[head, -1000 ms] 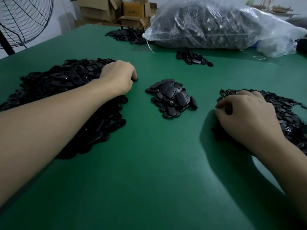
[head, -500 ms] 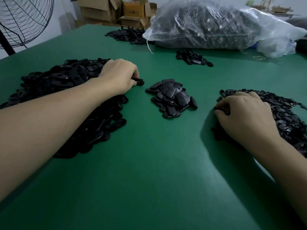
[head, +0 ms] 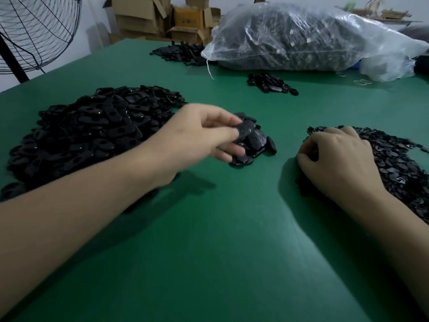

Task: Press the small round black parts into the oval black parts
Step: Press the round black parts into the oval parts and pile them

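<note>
Your left hand [head: 204, 135] is raised off the green table [head: 232, 240] and pinches one oval black part [head: 245, 131] between thumb and fingertips. The hand is motion-blurred. The part looks flat and tilted, and it sits just over the left side of the small centre pile [head: 263, 144] of black pieces. I can't tell whether a round insert is seated in it.

Your right hand [head: 336, 161] is knuckles-up with the fingers curled down onto the left edge of the pile of small round black parts [head: 399, 163]. The fingertips are hidden against the pile, so I can't tell whether they have one.

The hands are well apart, with the centre pile between them. Nothing is being pressed together.

Stock:
- The big heap of oval parts [head: 92, 131] is on your left, with your left forearm crossing its near edge.
- The round parts are on your right, spread thin and wide out to the frame edge.
- A small cluster of black pieces [head: 271, 82] sits further back, mid-table.
- Another dark scatter [head: 178, 52] is at the far edge, touching the clear plastic bag [head: 301, 38].

The bag is stuffed with dark pieces and lies on its side across the far right of the table. Open cardboard boxes [head: 148, 17] are stacked behind the table. A wire-guard fan [head: 34, 31] stands far left, off the table.
</note>
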`<state>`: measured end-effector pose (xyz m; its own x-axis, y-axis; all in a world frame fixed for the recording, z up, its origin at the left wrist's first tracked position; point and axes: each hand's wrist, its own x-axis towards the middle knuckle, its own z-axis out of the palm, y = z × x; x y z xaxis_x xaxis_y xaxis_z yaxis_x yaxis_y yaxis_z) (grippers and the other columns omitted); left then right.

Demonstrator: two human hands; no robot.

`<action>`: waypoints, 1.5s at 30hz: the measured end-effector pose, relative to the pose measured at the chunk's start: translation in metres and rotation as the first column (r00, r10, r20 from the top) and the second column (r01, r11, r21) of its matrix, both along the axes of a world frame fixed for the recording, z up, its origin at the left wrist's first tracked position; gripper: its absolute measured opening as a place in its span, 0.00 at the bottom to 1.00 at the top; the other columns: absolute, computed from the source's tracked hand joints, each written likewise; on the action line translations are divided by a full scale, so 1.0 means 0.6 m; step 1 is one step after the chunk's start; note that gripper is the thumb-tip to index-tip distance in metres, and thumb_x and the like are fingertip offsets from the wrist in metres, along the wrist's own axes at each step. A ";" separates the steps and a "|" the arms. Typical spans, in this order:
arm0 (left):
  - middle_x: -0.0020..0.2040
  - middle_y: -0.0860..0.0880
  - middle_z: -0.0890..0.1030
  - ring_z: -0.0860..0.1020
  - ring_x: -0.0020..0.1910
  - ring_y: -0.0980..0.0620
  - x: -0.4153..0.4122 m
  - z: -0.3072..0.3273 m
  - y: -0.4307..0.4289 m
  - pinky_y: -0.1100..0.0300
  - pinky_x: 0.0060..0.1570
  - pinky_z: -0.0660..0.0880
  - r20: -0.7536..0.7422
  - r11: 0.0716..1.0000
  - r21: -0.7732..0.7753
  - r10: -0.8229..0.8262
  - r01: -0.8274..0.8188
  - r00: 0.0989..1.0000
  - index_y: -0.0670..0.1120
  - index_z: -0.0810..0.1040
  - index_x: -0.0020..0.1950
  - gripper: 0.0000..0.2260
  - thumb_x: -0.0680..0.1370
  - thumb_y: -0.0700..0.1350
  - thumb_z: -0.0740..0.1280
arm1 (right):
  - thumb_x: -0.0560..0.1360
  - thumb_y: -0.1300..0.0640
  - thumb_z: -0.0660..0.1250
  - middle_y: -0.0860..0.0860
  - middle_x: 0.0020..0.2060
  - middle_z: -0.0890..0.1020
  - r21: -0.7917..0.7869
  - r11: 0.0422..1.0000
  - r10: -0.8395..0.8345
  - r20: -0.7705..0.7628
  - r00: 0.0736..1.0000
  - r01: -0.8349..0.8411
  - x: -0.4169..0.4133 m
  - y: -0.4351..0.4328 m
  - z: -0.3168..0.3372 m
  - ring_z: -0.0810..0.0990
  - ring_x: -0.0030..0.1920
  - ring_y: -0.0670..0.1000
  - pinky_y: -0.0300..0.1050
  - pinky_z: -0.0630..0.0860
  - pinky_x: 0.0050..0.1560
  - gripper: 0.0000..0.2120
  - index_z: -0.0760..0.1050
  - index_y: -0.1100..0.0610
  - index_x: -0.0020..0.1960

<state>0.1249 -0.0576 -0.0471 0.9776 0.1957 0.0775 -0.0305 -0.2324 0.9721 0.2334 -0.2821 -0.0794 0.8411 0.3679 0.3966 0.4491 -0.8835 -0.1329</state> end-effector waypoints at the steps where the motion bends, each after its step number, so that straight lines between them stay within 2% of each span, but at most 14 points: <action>1: 0.46 0.47 0.88 0.88 0.46 0.49 -0.016 -0.007 -0.005 0.61 0.42 0.83 -0.018 0.999 -0.032 -0.006 0.005 1.000 0.42 0.83 0.54 0.06 0.81 0.34 0.68 | 0.76 0.57 0.68 0.53 0.47 0.81 -0.005 1.000 0.011 -0.002 1.000 -0.011 -0.001 0.001 0.000 0.73 0.57 0.60 0.56 0.68 0.54 0.04 0.82 0.54 0.46; 8: 0.51 0.43 0.87 0.87 0.50 0.51 -0.078 -0.044 -0.012 0.63 0.52 0.82 -0.060 0.993 -0.118 0.013 -0.020 0.998 0.45 0.87 0.50 0.10 0.81 0.35 0.68 | 0.76 0.57 0.70 0.53 0.47 0.82 -0.044 0.993 0.106 -0.009 0.994 -0.107 -0.005 0.003 0.007 0.73 0.56 0.60 0.57 0.73 0.56 0.03 0.83 0.53 0.47; 12: 0.48 0.50 0.88 0.87 0.50 0.54 -0.084 -0.045 -0.014 0.56 0.62 0.78 -0.039 0.999 0.014 0.029 -0.029 0.999 0.52 0.88 0.50 0.08 0.80 0.40 0.71 | 0.76 0.53 0.72 0.50 0.47 0.80 -0.044 0.983 0.175 -0.042 0.984 -0.177 -0.009 0.002 0.012 0.72 0.56 0.57 0.57 0.72 0.57 0.02 0.83 0.49 0.47; 19: 0.44 0.45 0.87 0.87 0.46 0.49 -0.087 -0.049 -0.016 0.39 0.57 0.81 0.073 0.993 0.099 0.050 -0.057 0.996 0.51 0.85 0.46 0.04 0.73 0.45 0.71 | 0.74 0.46 0.74 0.49 0.49 0.80 -0.034 0.982 0.181 -0.084 0.980 -0.184 -0.011 -0.001 0.020 0.73 0.56 0.56 0.60 0.73 0.59 0.09 0.83 0.46 0.53; 24: 0.44 0.47 0.85 0.83 0.47 0.42 -0.084 -0.064 -0.012 0.45 0.53 0.79 0.063 0.990 0.143 0.001 -0.010 0.998 0.51 0.85 0.47 0.02 0.77 0.45 0.74 | 0.75 0.47 0.73 0.49 0.50 0.80 -0.053 0.977 0.198 -0.115 0.973 -0.205 -0.014 0.002 0.020 0.72 0.56 0.57 0.60 0.73 0.58 0.03 0.85 0.44 0.48; 27: 0.45 0.51 0.86 0.83 0.44 0.54 -0.082 -0.069 -0.008 0.61 0.48 0.79 0.075 0.987 0.159 0.005 -0.017 0.997 0.51 0.86 0.50 0.04 0.78 0.43 0.72 | 0.75 0.49 0.74 0.49 0.47 0.80 -0.025 0.977 0.208 -0.132 0.969 -0.213 -0.013 0.001 0.020 0.72 0.53 0.55 0.56 0.73 0.55 0.01 0.84 0.44 0.46; 30: 0.44 0.54 0.87 0.80 0.38 0.65 -0.083 -0.071 -0.006 0.67 0.40 0.77 0.062 0.989 0.146 0.009 -0.018 0.998 0.52 0.86 0.51 0.05 0.79 0.45 0.71 | 0.74 0.51 0.73 0.48 0.44 0.80 0.008 0.970 0.243 -0.129 0.962 -0.244 -0.013 0.004 0.017 0.72 0.52 0.54 0.52 0.71 0.52 0.02 0.81 0.45 0.44; 32: 0.45 0.55 0.87 0.81 0.40 0.67 -0.082 -0.073 -0.005 0.71 0.40 0.76 0.059 0.990 0.144 0.002 -0.010 0.998 0.52 0.86 0.52 0.06 0.81 0.44 0.69 | 0.74 0.52 0.73 0.43 0.41 0.80 0.110 0.956 0.285 -0.102 0.953 -0.274 -0.020 0.007 0.018 0.75 0.48 0.48 0.46 0.69 0.47 0.03 0.80 0.45 0.43; 34: 0.48 0.54 0.88 0.85 0.47 0.63 -0.080 -0.075 -0.005 0.67 0.44 0.80 0.065 0.995 0.097 -0.017 0.011 0.998 0.48 0.85 0.53 0.07 0.82 0.41 0.67 | 0.74 0.51 0.73 0.38 0.38 0.81 0.307 0.907 0.338 -0.126 0.933 -0.287 -0.032 0.011 0.020 0.77 0.37 0.42 0.41 0.69 0.40 0.04 0.80 0.46 0.41; 35: 0.49 0.53 0.88 0.86 0.49 0.59 -0.079 -0.076 -0.005 0.64 0.45 0.81 0.067 0.998 0.065 -0.024 0.020 0.997 0.46 0.85 0.52 0.08 0.83 0.40 0.66 | 0.74 0.51 0.74 0.39 0.38 0.84 0.434 0.854 0.392 -0.175 0.903 -0.286 -0.040 0.016 0.021 0.78 0.33 0.45 0.42 0.72 0.37 0.05 0.80 0.48 0.41; 37: 0.47 0.50 0.88 0.87 0.47 0.54 -0.078 -0.079 -0.004 0.61 0.45 0.82 0.071 0.999 0.022 -0.033 0.032 0.997 0.45 0.83 0.52 0.07 0.83 0.39 0.65 | 0.71 0.53 0.77 0.47 0.41 0.87 0.690 0.681 0.558 -0.273 0.783 -0.245 -0.061 0.030 0.024 0.83 0.36 0.55 0.50 0.78 0.37 0.07 0.80 0.53 0.41; 39: 0.44 0.49 0.88 0.87 0.44 0.52 -0.078 -0.081 -0.002 0.61 0.43 0.82 0.088 0.999 0.019 -0.040 0.039 0.995 0.45 0.83 0.53 0.06 0.83 0.39 0.66 | 0.66 0.54 0.77 0.54 0.40 0.87 0.833 0.517 0.700 -0.281 0.656 -0.196 -0.079 0.045 0.023 0.86 0.41 0.51 0.39 0.78 0.39 0.10 0.79 0.57 0.41; 41: 0.43 0.49 0.87 0.86 0.42 0.52 -0.079 -0.083 0.000 0.62 0.42 0.81 0.110 0.999 0.023 -0.042 0.039 0.993 0.46 0.84 0.54 0.05 0.82 0.40 0.68 | 0.64 0.53 0.76 0.57 0.39 0.87 0.883 0.444 0.763 -0.283 0.581 -0.154 -0.091 0.055 0.018 0.85 0.42 0.49 0.33 0.76 0.40 0.11 0.80 0.58 0.40; 45: 0.42 0.49 0.87 0.86 0.40 0.53 -0.080 -0.083 0.001 0.62 0.40 0.81 0.119 1.000 0.001 -0.021 0.021 0.993 0.47 0.85 0.53 0.04 0.80 0.40 0.71 | 0.65 0.52 0.77 0.56 0.42 0.87 0.858 0.481 0.743 -0.293 0.602 -0.177 -0.099 0.057 0.008 0.86 0.48 0.59 0.54 0.82 0.54 0.10 0.83 0.57 0.41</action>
<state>0.0770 -0.0573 -0.0968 0.9654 0.1749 0.1932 -0.1507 -0.2305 0.9613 0.1741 -0.2480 -0.0746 0.7501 0.6175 0.2368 0.3231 -0.0299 -0.9459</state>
